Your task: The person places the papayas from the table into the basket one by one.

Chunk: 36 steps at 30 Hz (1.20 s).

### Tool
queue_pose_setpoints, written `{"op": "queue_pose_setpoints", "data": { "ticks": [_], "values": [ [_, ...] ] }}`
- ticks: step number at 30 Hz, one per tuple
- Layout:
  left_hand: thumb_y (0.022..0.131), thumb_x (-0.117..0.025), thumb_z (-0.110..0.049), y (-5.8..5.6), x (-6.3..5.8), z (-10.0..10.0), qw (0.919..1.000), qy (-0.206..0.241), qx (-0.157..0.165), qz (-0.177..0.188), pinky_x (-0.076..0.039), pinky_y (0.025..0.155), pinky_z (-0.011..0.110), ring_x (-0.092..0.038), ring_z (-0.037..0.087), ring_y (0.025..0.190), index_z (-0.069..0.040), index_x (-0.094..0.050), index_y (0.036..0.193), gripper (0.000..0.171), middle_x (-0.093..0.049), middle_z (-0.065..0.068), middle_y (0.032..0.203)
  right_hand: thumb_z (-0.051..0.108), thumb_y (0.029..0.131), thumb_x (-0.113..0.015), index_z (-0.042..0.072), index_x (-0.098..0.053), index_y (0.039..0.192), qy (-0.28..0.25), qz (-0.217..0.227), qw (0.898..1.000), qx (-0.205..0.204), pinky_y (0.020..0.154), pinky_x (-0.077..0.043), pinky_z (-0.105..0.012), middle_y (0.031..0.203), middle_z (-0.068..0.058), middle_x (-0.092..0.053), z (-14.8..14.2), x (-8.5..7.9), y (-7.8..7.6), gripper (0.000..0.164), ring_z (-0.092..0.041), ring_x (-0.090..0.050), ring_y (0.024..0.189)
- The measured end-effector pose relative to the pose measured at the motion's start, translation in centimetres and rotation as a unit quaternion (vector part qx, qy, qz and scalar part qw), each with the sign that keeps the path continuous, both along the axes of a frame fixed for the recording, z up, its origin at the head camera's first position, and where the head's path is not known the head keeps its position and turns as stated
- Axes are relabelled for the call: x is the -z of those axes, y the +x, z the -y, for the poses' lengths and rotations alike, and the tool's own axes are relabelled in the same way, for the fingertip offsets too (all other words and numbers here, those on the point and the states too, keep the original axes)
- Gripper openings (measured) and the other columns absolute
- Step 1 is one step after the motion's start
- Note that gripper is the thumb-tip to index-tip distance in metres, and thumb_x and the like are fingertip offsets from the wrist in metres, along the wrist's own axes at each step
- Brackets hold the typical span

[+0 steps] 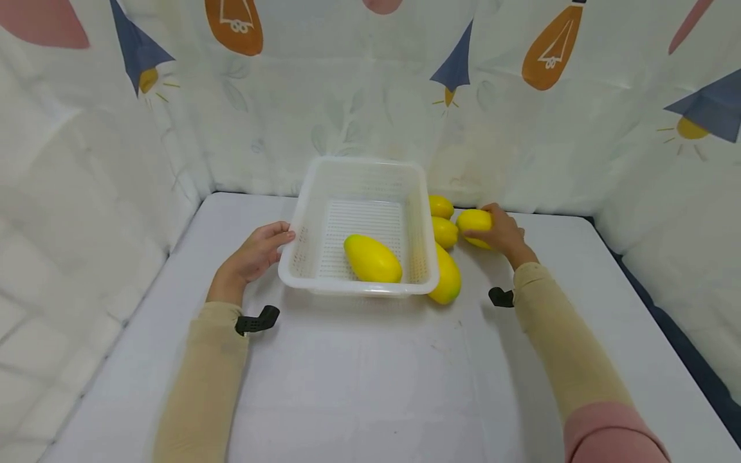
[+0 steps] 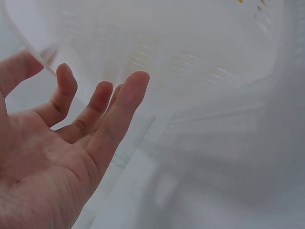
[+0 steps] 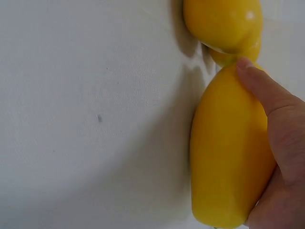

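Note:
My left hand (image 1: 258, 252) holds the left rim of a white plastic basket (image 1: 359, 287). In the left wrist view the thumb hooks at the rim, and the other fingers (image 2: 136, 86) are bent below the basket's slotted wall. Inside the basket lies a yellow mango (image 1: 372, 258) with a greenish tip. Right of the basket, my right hand (image 1: 505, 233) grips another yellow mango (image 1: 475, 226), thumb along its upper side in the right wrist view. That mango lies close over the table, its end right by other yellow fruit (image 3: 224, 21).
Two smaller yellow fruits, one at the back (image 1: 441, 206) and one before it (image 1: 444, 232), sit along the basket's right side. A larger mango (image 1: 447, 276) is partly hidden under its front right corner. A patterned curtain (image 1: 370, 96) stands behind the white table (image 1: 370, 386).

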State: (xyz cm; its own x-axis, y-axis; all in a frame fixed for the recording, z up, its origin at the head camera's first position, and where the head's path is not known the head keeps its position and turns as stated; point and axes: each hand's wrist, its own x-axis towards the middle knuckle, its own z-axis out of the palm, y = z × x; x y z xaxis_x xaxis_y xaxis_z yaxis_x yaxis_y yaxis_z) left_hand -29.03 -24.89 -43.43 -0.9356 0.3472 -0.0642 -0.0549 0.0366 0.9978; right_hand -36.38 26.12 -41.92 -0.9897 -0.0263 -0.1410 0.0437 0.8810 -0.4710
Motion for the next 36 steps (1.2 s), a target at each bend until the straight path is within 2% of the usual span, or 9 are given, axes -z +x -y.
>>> {"op": "queue_pose_setpoints", "data": {
  "ticks": [11, 27, 36],
  "values": [
    [0.099, -0.054, -0.026, 0.0, -0.3, 0.2, 0.9998, -0.007, -0.016, 0.004, -0.054, 0.08, 0.026, -0.06, 0.008, 0.094, -0.005, -0.05, 0.11, 0.024, -0.056, -0.001, 0.108, 0.059, 0.083, -0.064, 0.011, -0.014, 0.151, -0.013, 0.001, 1.0, 0.021, 0.103, -0.021, -0.066, 0.151, -0.023, -0.027, 0.1, 0.2, 0.5, 0.098, -0.046, -0.031, 0.132],
    [0.099, -0.054, -0.025, -0.1, -0.3, 0.1, 0.9999, -0.002, -0.01, 0.005, -0.054, 0.079, 0.026, -0.061, 0.008, 0.093, -0.004, -0.049, 0.111, 0.026, -0.056, -0.001, 0.109, 0.055, 0.082, -0.067, 0.01, -0.016, 0.15, -0.017, -0.015, 0.999, 0.033, 0.102, -0.023, -0.064, 0.149, -0.022, -0.029, 0.1, 0.7, 1.0, 0.096, -0.045, -0.031, 0.13],
    [0.099, -0.053, -0.023, 0.0, -0.3, -0.2, 0.9999, -0.001, -0.013, 0.009, -0.053, 0.078, 0.027, -0.06, 0.008, 0.091, -0.006, -0.051, 0.106, 0.018, -0.057, -0.002, 0.105, 0.056, 0.084, -0.065, 0.009, -0.021, 0.149, -0.003, -0.043, 0.998, 0.037, 0.102, -0.025, -0.064, 0.146, -0.024, -0.033, 0.1, 1.3, 1.3, 0.091, -0.043, -0.035, 0.128]
  ]
}}
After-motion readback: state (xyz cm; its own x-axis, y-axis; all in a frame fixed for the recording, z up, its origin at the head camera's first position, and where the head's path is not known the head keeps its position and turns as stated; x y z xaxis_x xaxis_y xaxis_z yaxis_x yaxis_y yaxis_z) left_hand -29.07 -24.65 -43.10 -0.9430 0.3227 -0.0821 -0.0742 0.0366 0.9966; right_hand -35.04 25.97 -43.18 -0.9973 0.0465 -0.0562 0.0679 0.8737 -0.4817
